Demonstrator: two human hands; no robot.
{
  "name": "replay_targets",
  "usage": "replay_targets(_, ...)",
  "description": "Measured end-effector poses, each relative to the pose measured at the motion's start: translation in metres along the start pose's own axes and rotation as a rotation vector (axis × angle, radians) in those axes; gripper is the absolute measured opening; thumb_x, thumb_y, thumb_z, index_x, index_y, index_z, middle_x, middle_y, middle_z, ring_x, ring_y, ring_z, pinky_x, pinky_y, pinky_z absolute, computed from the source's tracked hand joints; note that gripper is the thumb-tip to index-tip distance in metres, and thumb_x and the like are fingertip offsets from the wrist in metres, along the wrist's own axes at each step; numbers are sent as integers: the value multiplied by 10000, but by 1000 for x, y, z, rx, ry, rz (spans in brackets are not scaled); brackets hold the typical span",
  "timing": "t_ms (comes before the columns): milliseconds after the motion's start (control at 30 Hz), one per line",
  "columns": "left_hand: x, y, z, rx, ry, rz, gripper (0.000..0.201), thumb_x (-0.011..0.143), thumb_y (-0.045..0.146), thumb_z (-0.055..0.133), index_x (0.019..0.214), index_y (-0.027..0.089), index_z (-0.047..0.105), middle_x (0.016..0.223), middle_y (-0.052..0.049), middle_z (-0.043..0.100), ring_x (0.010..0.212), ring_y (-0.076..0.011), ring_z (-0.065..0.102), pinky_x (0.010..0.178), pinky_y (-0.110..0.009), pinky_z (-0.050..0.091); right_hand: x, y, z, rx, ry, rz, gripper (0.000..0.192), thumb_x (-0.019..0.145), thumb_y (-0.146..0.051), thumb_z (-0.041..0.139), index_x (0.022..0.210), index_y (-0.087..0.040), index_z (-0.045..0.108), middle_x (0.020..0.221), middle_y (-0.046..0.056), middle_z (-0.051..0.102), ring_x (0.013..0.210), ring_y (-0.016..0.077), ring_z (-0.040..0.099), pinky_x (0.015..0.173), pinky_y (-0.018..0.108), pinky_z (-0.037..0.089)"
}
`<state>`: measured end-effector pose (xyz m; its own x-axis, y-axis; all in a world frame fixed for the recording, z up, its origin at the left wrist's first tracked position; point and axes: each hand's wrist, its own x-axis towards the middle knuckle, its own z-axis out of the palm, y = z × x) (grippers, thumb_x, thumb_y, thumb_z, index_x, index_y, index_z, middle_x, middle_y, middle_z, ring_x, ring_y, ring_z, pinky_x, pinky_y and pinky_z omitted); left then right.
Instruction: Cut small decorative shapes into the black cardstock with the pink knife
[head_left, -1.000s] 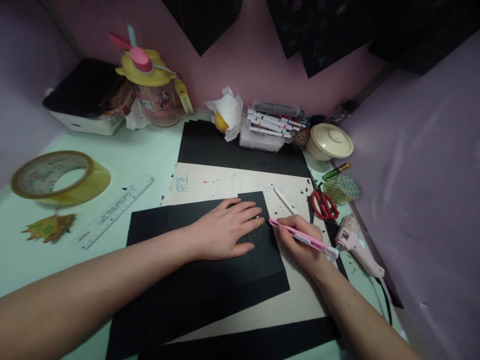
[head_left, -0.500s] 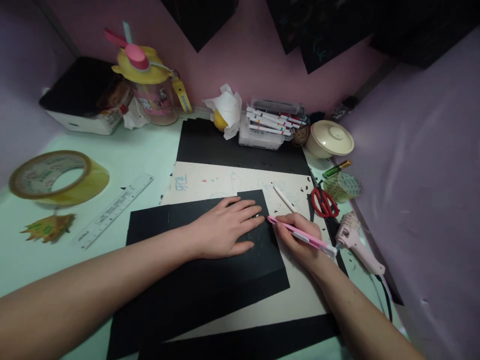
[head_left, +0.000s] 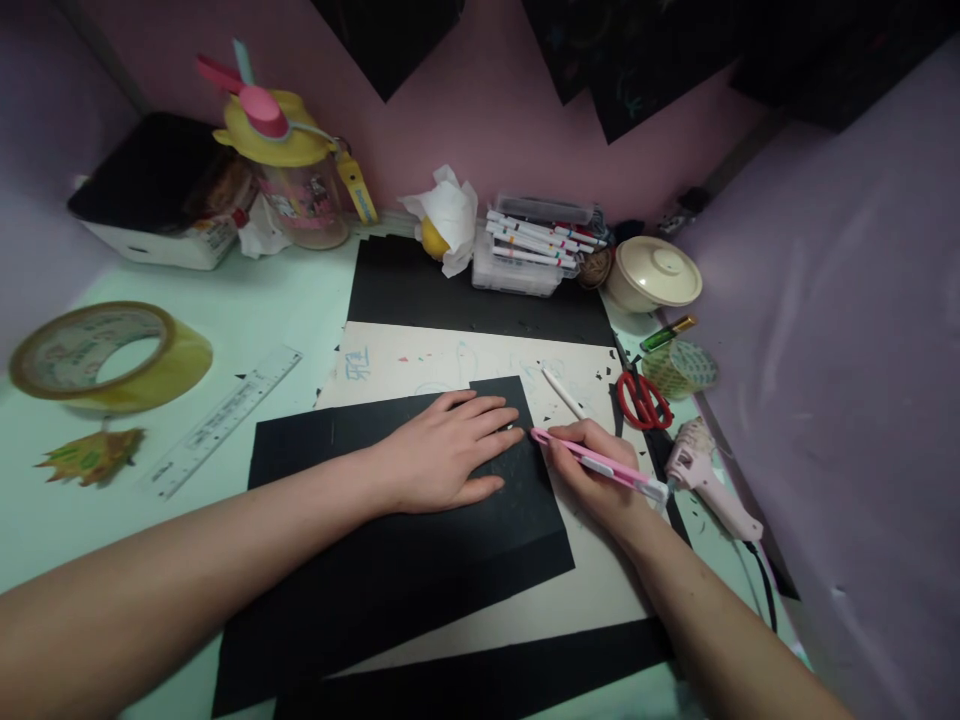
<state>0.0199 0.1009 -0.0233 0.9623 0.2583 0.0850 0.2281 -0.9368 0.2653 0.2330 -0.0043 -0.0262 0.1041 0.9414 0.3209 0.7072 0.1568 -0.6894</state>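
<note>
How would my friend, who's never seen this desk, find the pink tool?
Look for the big black paper under the flat left hand. By the paper's right edge, the right hand grips the slim pink tool. The nearby white pen lies on the pale sheet; this one is pink and held.

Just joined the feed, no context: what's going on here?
A person's left hand lies spread on black paper. The right hand holds a pink pen-like tool, its tip at that paper's right edge. A white sheet lies beneath. Red-handled scissors and a pink glue gun lie to the right, a clear ruler to the left.
</note>
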Motion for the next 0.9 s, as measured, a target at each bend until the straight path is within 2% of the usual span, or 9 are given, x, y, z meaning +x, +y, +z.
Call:
replay_targets(400, 0, -1, 3, 1, 3, 3, 525, 950, 490, 426, 1400, 220, 432, 1487, -67, 420, 1390, -255, 325, 1136, -427, 177, -3, 7, 2, -13, 5, -100, 47, 872, -199, 598, 878, -219, 640, 763, 22, 700, 641, 141, 656, 591, 248, 524)
replay_targets(767, 0, 0, 2, 3, -7, 1, 549, 944, 501, 437, 1411, 213, 420, 1492, -67, 413, 1395, -257, 313, 1137, -434, 170, -4, 6, 1, -16, -24, -95, 42, 882, -203, 591, 892, -218, 629, 773, 25, 700, 648, 141, 658, 598, 245, 523)
replay_targets(900, 0, 0, 1, 0, -14, -1, 544, 947, 499, 433, 1410, 213, 422, 1490, -67, 415, 1395, -258, 313, 1136, -432, 172, -4, 5, 1, -50, -41, -137, 60, 879, -169, 593, 907, -219, 614, 773, 15, 694, 638, 117, 649, 604, 219, 518)
